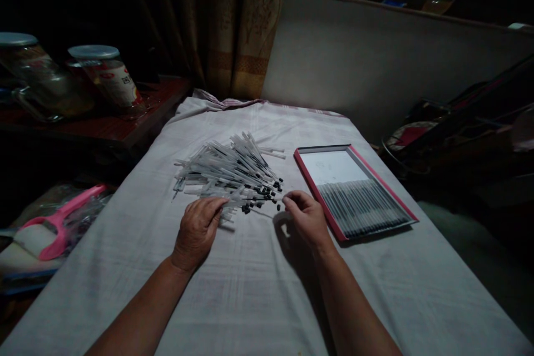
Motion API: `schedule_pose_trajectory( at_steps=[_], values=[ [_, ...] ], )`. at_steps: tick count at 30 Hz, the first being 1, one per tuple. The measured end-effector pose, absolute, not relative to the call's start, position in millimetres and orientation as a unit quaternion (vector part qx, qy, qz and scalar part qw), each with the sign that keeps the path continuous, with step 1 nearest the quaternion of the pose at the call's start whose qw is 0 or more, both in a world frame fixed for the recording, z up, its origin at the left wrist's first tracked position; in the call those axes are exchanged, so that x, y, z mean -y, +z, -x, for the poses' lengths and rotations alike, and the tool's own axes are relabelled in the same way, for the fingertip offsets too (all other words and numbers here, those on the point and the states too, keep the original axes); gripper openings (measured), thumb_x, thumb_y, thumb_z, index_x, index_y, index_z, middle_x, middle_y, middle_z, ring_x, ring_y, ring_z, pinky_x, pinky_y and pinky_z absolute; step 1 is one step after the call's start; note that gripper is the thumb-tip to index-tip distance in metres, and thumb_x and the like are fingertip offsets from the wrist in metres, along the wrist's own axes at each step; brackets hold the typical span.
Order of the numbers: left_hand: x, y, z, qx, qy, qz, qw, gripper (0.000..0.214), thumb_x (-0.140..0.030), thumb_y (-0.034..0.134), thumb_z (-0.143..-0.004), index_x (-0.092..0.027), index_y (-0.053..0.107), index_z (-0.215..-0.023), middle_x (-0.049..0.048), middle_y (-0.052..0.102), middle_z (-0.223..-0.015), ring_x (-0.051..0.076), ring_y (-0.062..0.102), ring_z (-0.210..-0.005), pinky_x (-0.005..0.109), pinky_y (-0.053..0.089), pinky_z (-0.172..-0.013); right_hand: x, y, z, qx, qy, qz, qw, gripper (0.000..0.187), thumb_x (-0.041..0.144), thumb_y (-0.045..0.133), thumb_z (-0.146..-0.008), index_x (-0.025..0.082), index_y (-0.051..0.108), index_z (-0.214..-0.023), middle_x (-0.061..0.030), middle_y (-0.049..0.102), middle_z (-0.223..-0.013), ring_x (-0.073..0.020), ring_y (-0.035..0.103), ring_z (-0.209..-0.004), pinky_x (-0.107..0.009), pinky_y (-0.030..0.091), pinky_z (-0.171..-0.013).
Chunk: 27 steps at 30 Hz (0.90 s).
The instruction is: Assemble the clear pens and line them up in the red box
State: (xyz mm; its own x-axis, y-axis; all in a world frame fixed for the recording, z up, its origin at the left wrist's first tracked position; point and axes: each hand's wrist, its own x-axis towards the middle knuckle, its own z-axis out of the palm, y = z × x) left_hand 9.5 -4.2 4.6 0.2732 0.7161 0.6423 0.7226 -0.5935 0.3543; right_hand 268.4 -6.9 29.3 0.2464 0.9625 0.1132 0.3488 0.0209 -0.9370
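A heap of clear pens (221, 164) with black end pieces lies in the middle of the cloth-covered table. At the near left edge of this heap, my left hand (198, 231) is closed, thumb and fingers pinched on a clear pen (236, 198). My right hand (306, 217) hovers at the heap's right side, thumb and forefinger pinched together near the black ends; what lies between them is too small to make out. Beside my right hand sits a shallow red-edged box (312, 183), its near part filled with a row of pens (362, 208).
White cloth covers the table (250, 295). On a side table at left stand lidded jars (110, 78) and a glass mug (41, 94). A pink-handled item (62, 222) lies low at left. Behind are a curtain (237, 22) and a wall (334, 55).
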Motion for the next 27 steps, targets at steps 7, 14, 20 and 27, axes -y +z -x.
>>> schedule_pose_trajectory(
  at_steps=[7,14,20,27],
  values=[
    [3,3,-11,0.442,-0.388,0.809,-0.006,0.027,-0.018,0.048,-0.096,-0.024,0.061,-0.118,0.006,0.073,-0.104,0.021,0.067,-0.099,0.036,0.049,-0.089,18,48,-275,0.348,0.346,0.566,0.663,0.029,0.044,0.074,-0.069,0.017,0.065,-0.075,-0.0058,0.073,-0.074,-0.013,0.061,-0.055,-0.021,0.041,-0.044],
    [4,2,-10,0.447,-0.384,0.808,-0.018,0.027,-0.021,0.047,-0.096,-0.025,0.062,-0.119,0.0062,0.072,-0.106,0.022,0.066,-0.1,0.037,0.049,-0.088,22,56,-268,0.397,0.329,0.554,0.654,0.025,0.042,0.072,-0.075,0.017,0.066,-0.077,-0.0057,0.074,-0.075,-0.0134,0.062,-0.056,-0.022,0.044,-0.045],
    [5,4,-11,0.443,-0.386,0.809,-0.018,0.027,-0.021,0.047,-0.097,-0.026,0.062,-0.119,0.006,0.073,-0.105,0.022,0.067,-0.099,0.038,0.049,-0.088,23,55,-267,0.412,0.317,0.56,0.645,0.024,0.042,0.07,-0.077,0.018,0.067,-0.077,-0.0056,0.074,-0.075,-0.0138,0.063,-0.057,-0.022,0.044,-0.045],
    [6,4,-13,0.438,-0.382,0.814,-0.007,0.025,-0.021,0.047,-0.097,-0.024,0.062,-0.117,0.0071,0.073,-0.103,0.023,0.067,-0.098,0.038,0.05,-0.086,21,57,-265,0.405,0.331,0.556,0.646,0.023,0.04,0.073,-0.074,0.018,0.069,-0.075,-0.0048,0.073,-0.073,-0.0132,0.062,-0.055,-0.022,0.044,-0.045]
  ],
)
